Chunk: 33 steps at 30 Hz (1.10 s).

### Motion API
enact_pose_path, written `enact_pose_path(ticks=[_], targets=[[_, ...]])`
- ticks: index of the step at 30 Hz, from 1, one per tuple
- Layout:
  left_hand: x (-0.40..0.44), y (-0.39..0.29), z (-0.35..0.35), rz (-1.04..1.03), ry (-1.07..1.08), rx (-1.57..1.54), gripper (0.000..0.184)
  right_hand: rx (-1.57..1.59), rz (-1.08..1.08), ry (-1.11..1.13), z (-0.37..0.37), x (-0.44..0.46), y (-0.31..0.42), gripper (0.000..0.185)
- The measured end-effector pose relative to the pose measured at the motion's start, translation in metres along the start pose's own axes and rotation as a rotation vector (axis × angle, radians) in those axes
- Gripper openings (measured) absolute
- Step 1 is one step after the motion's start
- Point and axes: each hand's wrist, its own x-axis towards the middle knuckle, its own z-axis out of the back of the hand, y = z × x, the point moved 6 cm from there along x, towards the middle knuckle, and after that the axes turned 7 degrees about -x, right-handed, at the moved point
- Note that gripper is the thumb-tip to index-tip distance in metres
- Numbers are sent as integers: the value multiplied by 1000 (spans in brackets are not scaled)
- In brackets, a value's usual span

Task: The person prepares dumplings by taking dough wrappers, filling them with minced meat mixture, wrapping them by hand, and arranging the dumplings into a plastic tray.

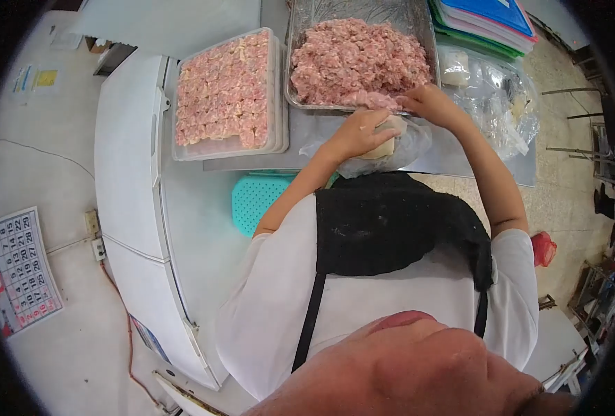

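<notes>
A metal tray (293, 97) holds a large heap of pink minced meat (363, 59). At its near edge, a smaller lump of minced meat (372, 100) lies between my two hands. My left hand (360, 133) is closed against this lump, its fingers curled above a pale stack of wrappers (383, 148) in a clear plastic bag (363, 165). My right hand (432, 106) reaches to the tray's near rim with its fingers pinched beside the lump. What those fingers hold is hidden.
Left of the tray, a clear plastic container (277, 90) holds rows of meat-filled dumplings (220, 93). Plastic bags (494, 104) and stacked coloured folders (484, 28) stand at the right. A turquoise perforated basket (255, 201) sits below the table edge, beside a white refrigerator (130, 173).
</notes>
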Motion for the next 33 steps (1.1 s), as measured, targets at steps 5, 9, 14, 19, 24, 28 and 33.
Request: enact_pose_path(ticks=[5, 9, 14, 19, 24, 28, 33], targets=[[3, 15, 43, 191, -212, -457, 31, 673, -233, -162, 19, 11, -9, 33], [24, 36, 60, 321, -571, -1457, 41, 980, -239, -208, 44, 14, 21, 33], [61, 17, 80, 117, -639, -1901, 52, 414, 76, -532, 31, 33, 43, 31], [50, 66, 83, 236, -754, -1949, 71, 95, -80, -252, 27, 6, 42, 26], [49, 76, 83, 178, -723, -1784, 84, -304, 24, -340, 59, -11, 58, 23], [48, 31, 84, 357, -852, -1749, 80, -345, 55, -154, 66, 2, 49, 21], [53, 47, 82, 348, -965, -1792, 66, -389, 156, -281, 73, -10, 69, 16]])
